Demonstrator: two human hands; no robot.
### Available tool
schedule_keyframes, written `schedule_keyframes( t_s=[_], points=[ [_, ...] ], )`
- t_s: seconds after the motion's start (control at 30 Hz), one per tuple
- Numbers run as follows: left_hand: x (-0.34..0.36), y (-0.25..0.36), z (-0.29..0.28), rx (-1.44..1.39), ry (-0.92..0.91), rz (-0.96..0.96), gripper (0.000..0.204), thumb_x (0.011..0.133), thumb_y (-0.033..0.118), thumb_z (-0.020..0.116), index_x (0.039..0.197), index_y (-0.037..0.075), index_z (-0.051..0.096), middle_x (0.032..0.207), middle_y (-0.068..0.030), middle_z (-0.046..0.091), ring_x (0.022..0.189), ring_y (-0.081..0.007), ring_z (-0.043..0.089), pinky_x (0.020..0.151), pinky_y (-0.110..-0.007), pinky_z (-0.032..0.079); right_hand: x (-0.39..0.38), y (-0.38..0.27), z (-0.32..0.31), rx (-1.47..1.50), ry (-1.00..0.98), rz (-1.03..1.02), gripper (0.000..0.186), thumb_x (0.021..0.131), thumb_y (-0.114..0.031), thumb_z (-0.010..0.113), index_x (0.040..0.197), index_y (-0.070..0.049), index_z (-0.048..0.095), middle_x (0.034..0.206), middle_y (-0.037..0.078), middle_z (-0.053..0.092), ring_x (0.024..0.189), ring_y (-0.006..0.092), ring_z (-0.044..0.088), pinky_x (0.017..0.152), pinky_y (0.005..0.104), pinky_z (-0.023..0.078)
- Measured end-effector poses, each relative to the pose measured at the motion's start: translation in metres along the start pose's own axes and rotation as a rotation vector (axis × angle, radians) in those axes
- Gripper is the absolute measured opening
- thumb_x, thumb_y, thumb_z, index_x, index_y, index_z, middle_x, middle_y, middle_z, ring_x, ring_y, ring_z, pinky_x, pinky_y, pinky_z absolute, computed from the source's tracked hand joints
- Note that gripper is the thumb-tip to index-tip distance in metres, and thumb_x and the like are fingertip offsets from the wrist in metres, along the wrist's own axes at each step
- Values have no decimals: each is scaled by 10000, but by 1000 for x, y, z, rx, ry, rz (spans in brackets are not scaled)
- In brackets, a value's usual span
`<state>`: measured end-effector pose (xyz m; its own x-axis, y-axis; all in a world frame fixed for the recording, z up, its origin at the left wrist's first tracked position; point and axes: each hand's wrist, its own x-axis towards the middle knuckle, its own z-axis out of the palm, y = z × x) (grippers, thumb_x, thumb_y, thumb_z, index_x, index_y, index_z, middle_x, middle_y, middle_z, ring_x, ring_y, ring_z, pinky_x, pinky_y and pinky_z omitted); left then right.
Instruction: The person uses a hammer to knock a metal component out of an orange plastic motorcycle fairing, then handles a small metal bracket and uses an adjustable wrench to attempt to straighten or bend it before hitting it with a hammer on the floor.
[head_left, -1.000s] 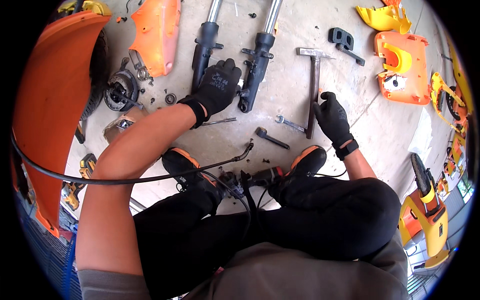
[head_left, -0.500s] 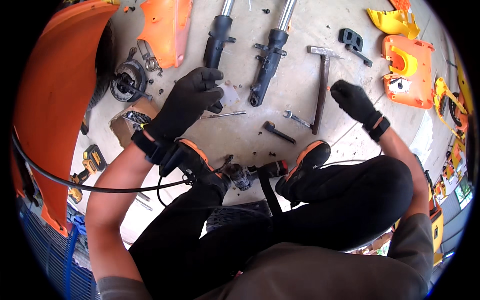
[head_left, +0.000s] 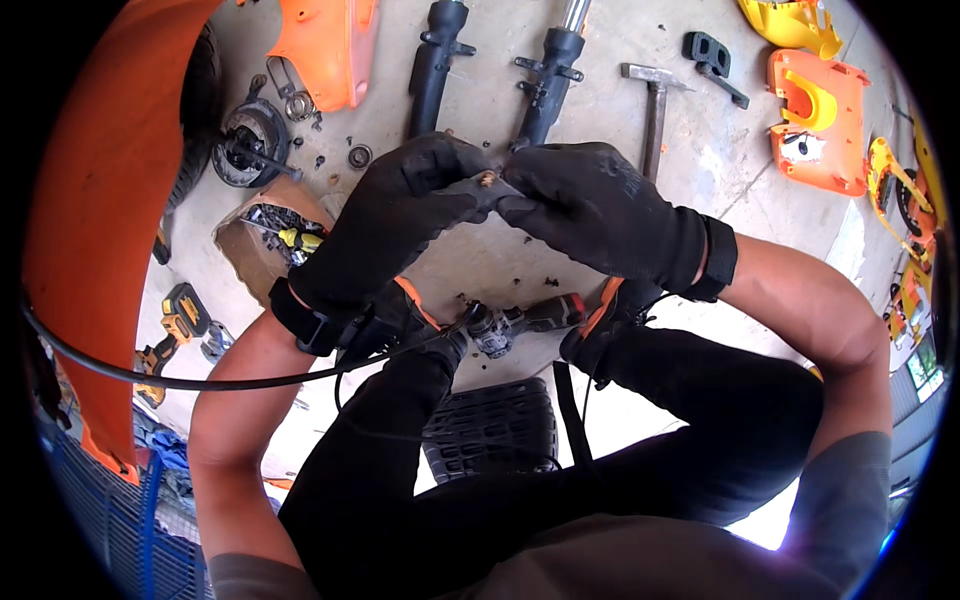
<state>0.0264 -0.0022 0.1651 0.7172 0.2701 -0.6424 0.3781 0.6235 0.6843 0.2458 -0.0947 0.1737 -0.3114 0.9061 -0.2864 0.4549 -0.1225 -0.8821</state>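
Both my hands, in black gloves, meet in front of me above the floor. My left hand and my right hand pinch a small piece between their fingertips. It looks like a small clear plastic bag with a copper-coloured bit in it; the fingers cover most of it. Just beyond the hands lie two black fork legs with bright metal tubes. A hammer rests to their right, its handle partly behind my right hand. Below the hands, a power tool lies between my shoes.
An open cardboard box of small hardware stands left, near a yellow-black cordless tool. Beyond it lies a wheel hub. A large orange panel and a black cable fill the left side. More orange panels lie far right.
My right hand has come in leftward from beside the hammer to meet the left hand at the small bag. A dark ring on the floor now shows left of the fork legs.
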Motion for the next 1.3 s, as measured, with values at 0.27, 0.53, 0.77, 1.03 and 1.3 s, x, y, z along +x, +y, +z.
schedule_keyframes(
  t_s=[0.27, 0.53, 0.77, 1.03, 1.3],
  points=[
    [-1, -5, 15, 202, -3, 268, 252, 885, -29, 607, 1126, 14, 667, 1104, -60, 648, 1038, -127, 607, 919, -277, 488, -22, 7, 21, -33, 205, 3, 162, 889, -180, 692, 903, -48, 601, 710, 108, 603, 684, 281, 630, 652, 392, 503],
    [-7, -11, 28, 300, -101, 360, 240, 908, -18, 622, 1141, 8, 669, 1079, -44, 660, 1000, -118, 619, 902, -269, 502, -49, 11, 42, 32, 294, 20, 193, 904, -224, 695, 944, -46, 633, 727, 115, 622, 672, 275, 630, 648, 378, 502],
    [-17, -12, 24, 254, -118, 273, 297, 966, 74, 592, 1249, -12, 620, 1086, -51, 681, 1010, -112, 639, 925, -257, 510, -56, 8, 53, -61, 334, -108, 263, 987, -281, 590, 1004, -25, 648, 769, 137, 646, 673, 263, 630, 661, 380, 501],
    [-12, -39, 10, 324, -121, 306, 328, 1000, 131, 575, 1299, -4, 595, 1204, -72, 653, 1039, -124, 645, 931, -284, 528, -60, -7, 49, -56, 168, 47, 284, 993, -293, 567, 1036, -20, 636, 780, 154, 649, 724, 284, 640, 670, 401, 507],
    [-94, -56, -104, 1499, -139, 106, 303, 951, 201, 606, 1212, 54, 652, 1152, -150, 676, 1026, -277, 659, 884, -376, 523, -103, -97, -4, -256, 210, 244, 221, 963, -248, 597, 919, -35, 643, 709, 103, 622, 650, 184, 627, 620, 348, 493]
  ],
)
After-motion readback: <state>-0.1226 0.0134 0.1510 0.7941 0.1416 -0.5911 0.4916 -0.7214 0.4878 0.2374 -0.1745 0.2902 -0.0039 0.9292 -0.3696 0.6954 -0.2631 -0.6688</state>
